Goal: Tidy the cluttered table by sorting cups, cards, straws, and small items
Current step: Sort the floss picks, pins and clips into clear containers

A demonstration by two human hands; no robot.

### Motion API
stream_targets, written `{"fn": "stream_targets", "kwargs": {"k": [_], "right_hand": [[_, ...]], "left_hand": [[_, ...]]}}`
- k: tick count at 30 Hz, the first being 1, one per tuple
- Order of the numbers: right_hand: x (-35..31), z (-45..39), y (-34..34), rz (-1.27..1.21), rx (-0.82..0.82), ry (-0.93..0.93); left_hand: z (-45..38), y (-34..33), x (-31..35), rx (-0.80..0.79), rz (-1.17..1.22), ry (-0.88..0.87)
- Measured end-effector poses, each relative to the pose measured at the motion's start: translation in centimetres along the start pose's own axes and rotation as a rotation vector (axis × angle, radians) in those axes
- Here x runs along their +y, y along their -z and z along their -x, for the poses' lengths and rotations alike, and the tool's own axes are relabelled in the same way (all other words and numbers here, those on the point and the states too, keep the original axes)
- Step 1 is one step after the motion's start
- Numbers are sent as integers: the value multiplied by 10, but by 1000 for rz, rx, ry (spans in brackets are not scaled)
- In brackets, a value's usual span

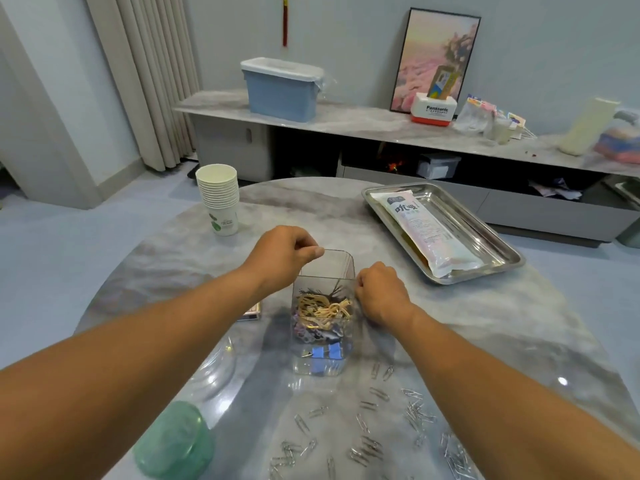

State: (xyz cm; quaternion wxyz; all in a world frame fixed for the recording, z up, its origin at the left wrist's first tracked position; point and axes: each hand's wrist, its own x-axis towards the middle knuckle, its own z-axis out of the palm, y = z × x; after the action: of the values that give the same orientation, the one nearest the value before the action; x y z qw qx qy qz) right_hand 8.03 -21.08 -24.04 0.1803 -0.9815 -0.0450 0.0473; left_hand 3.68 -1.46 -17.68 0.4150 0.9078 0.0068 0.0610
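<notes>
A clear square container (pixel 323 362) stands mid-table, holding rubber bands, hair clips and blue binder clips. My left hand (pixel 282 256) hovers at its upper left rim, thumb and forefinger pinched together; what they pinch is too small to tell. My right hand (pixel 381 292) is curled beside the container's right wall, touching it. Several paper clips (pixel 374 441) lie scattered on the near table. A stack of paper cups (pixel 219 199) stands at the far left. A bag of straws (pixel 427 232) lies in a steel tray (pixel 498 245) at the far right.
A green translucent lid or jar (pixel 173 445) sits near the front left edge. A deck-like small box (pixel 251 311) peeks out under my left forearm. Behind the round marble table (pixel 166 258) runs a low cabinet with a blue bin (pixel 282 88).
</notes>
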Motion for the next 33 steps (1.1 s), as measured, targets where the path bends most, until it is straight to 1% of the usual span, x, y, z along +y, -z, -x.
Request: {"fn": "stream_targets", "kwargs": {"k": [1,3,4,5,6,7,9,10,12,14,16,18,19,21,23,24,26,28,29,30,31,33], "right_hand": [[4,9,3,-50,41,-11],[9,28,18,-383,173,-74],[10,38,29,-553,280,-76],[8,48,42,-672,378,-36],[5,59,54,-716,436,43],[2,73,65,-688,461,148],[-1,93,77,-491,462,345],[2,98,77,-365,442,401],[7,103,74,-168,383,416],[7,100,70,-67,314,350],[3,97,70,21,255,326],[-2,94,71,91,242,341],[-4,97,74,95,263,354],[-3,105,77,11,314,336],[2,121,80,-125,306,234],[5,131,82,-155,295,165],[12,155,87,-193,182,-23],[15,174,87,-252,-55,-189],[14,182,83,-299,-176,-230],[12,187,77,-382,-252,-261],[9,188,71,-483,-275,-292],[4,183,57,-669,-223,-327]], "left_hand": [[5,-1,2,4,25,14],[13,-6,7,-1,66,24],[17,-9,11,-8,86,27],[20,-13,16,-19,104,32],[23,-17,20,-35,117,36],[28,-22,26,-49,133,38],[36,-27,36,-67,203,65],[40,-28,40,-74,265,98],[49,-27,45,-74,354,161],[61,-22,44,-49,357,200],[76,-17,40,-28,310,230],[92,-14,35,-36,284,259],[101,-13,33,-45,268,263],[120,-12,27,-87,188,251],[141,-15,24,-188,36,240],[149,-16,23,-250,-58,245],[163,-19,22,-361,-250,258],[172,-22,23,-426,-400,253],[174,-23,23,-431,-442,246],[177,-25,23,-420,-458,235],[180,-27,22,-397,-446,226],[189,-34,18,-347,-360,205]]}}
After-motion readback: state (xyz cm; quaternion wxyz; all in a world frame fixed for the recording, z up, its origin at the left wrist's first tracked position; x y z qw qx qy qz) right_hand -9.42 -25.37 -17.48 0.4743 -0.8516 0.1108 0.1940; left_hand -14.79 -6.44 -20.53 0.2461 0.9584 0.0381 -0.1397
